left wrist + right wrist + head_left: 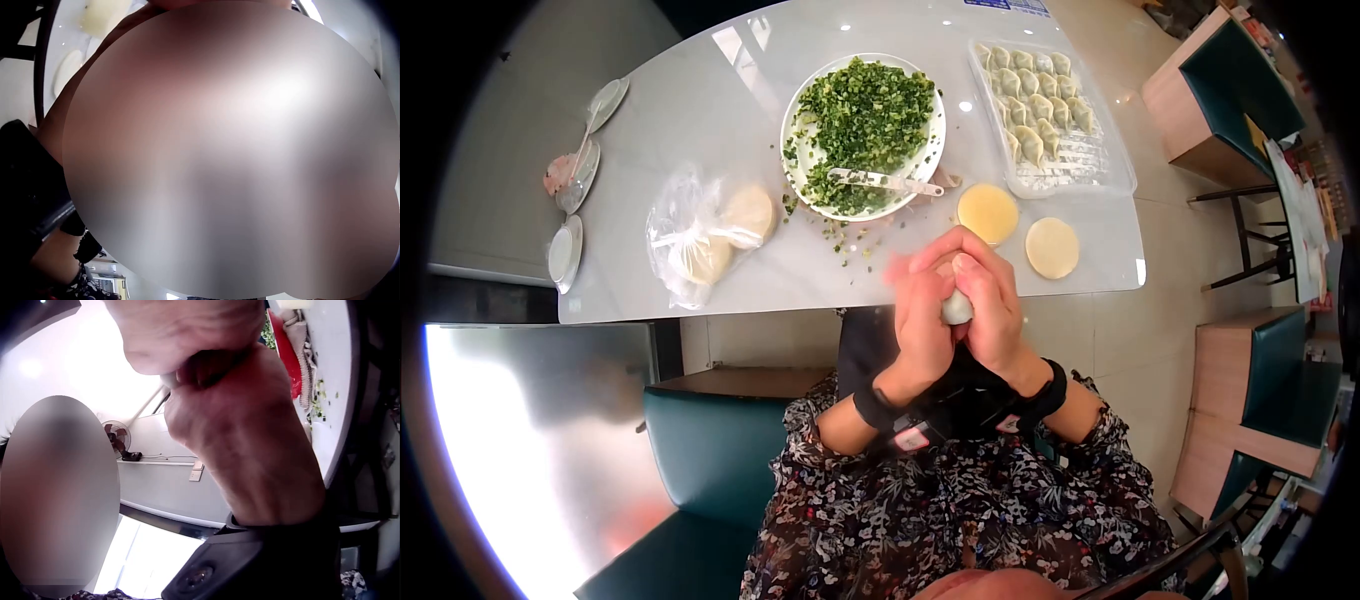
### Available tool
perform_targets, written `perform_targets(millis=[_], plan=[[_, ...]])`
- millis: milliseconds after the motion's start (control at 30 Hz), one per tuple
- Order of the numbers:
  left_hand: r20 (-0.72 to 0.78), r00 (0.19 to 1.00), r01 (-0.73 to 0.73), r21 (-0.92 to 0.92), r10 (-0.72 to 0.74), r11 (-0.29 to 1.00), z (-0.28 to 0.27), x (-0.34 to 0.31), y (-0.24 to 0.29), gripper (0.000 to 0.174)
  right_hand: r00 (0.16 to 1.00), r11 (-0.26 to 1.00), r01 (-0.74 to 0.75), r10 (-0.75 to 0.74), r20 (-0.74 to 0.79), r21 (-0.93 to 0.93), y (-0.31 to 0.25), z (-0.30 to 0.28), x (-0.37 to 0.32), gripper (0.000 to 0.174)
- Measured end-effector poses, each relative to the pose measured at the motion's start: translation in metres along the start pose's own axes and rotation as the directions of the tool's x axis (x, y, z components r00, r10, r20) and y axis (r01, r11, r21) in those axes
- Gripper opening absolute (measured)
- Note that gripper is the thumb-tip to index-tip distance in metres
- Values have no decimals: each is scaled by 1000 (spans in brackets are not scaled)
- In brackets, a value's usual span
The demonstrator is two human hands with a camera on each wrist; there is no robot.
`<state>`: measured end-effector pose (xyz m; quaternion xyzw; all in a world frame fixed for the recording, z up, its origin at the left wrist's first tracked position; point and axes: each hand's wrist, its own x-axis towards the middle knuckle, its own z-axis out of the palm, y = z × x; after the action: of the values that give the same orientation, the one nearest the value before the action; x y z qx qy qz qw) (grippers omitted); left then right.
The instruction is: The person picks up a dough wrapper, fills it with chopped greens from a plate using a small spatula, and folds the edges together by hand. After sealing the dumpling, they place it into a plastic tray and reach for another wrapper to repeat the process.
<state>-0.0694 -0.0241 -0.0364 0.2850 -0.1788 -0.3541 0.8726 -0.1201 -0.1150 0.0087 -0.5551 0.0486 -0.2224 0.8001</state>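
Observation:
Just past the table's near edge, my left hand (922,318) and right hand (997,312) press together round a pale dumpling (957,308). Its smooth rounded side shows between the palms, while the fingers and thumbs meet over its top and hide the rest. The right wrist view has the heels of both hands close together, the dumpling mostly covered. A large blur fills the left wrist view. Nearest to the hands on the table lie a yellowish dough wrapper (988,214) and a paler round wrapper (1052,248).
A white plate (937,140) holds chopped greens (865,110) and a flat filling spatula (885,182). At the right, a clear tray (1095,165) carries rows of dumplings (1040,105). A plastic bag (685,235) with dough rounds sits left; small dishes (565,255) line the far-left edge.

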Motion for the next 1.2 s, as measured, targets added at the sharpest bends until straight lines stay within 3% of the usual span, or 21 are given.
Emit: perform_targets(millis=[133,200,233,300,333,400,433,467,533,567,633,700,767,800,900,1000,1033,1067,1133,1167,1200], plan=[[-195,964,203,104,-181,974,25,14,17,32,998,992,-69,68,-16,-104,0,-8,1,32],[-110,963,258,130,-244,957,17,22,25,42,971,990,138,-140,-193,-26,-6,-5,8,40],[121,951,262,170,-283,950,0,31,34,45,971,989,149,-151,-183,-25,-12,-10,11,40],[87,954,260,233,-286,937,-2,33,38,48,961,950,142,-199,-190,-276,-28,-34,11,43],[45,954,271,286,-295,919,-1,34,41,52,961,949,148,-205,-185,-280,-34,-42,9,43],[113,940,272,327,-323,905,-3,36,49,43,975,887,165,-212,-63,-431,-44,-55,4,32],[154,945,195,444,-289,875,0,38,50,35,967,841,184,-248,-60,-509,-44,-59,4,18],[198,945,111,552,-259,826,1,39,51,30,968,840,183,-245,-58,-511,-45,-61,5,18],[230,936,102,544,-264,833,-5,45,48,34,910,568,314,-409,70,-761,-47,-62,7,11],[237,945,46,589,-226,807,-5,47,46,37,910,570,314,-409,69,-759,-48,-62,9,11],[244,950,-6,632,-192,775,-3,49,48,40,834,315,415,-508,217,-854,-47,-62,11,17],[191,956,-69,884,-222,463,3,50,57,52,827,244,456,-470,307,-856,-46,-61,13,21],[179,944,-53,912,-278,407,9,50,61,58,757,82,557,-460,464,-827,-43,-59,17,24],[167,931,-46,936,-325,349,12,51,59,65,759,62,542,-463,457,-838,-45,-60,15,24],[271,926,-112,861,-262,497,14,50,46,73,744,-19,593,-370,557,-805,-57,-65,7,14],[264,897,-86,890,-354,447,23,54,43,75,769,1,534,-414,486,-845,-53,-78,0,17],[314,902,-85,801,-296,593,23,54,35,74,821,91,474,-404,403,-876,-58,-81,-3,14],[324,897,-89,798,-300,596,22,55,33,74,822,83,467,-408,398,-880,-63,-88,-5,14],[316,909,-118,821,-272,559,15,55,33,72,920,209,192,-378,102,-959,-69,-108,-6,8],[292,921,-90,805,-258,586,12,53,34,69,934,289,55,-354,-53,-956,-80,-115,-3,8],[294,921,-93,804,-257,587,8,51,36,69,913,271,7,-394,-105,-963,-85,-127,5,7]])
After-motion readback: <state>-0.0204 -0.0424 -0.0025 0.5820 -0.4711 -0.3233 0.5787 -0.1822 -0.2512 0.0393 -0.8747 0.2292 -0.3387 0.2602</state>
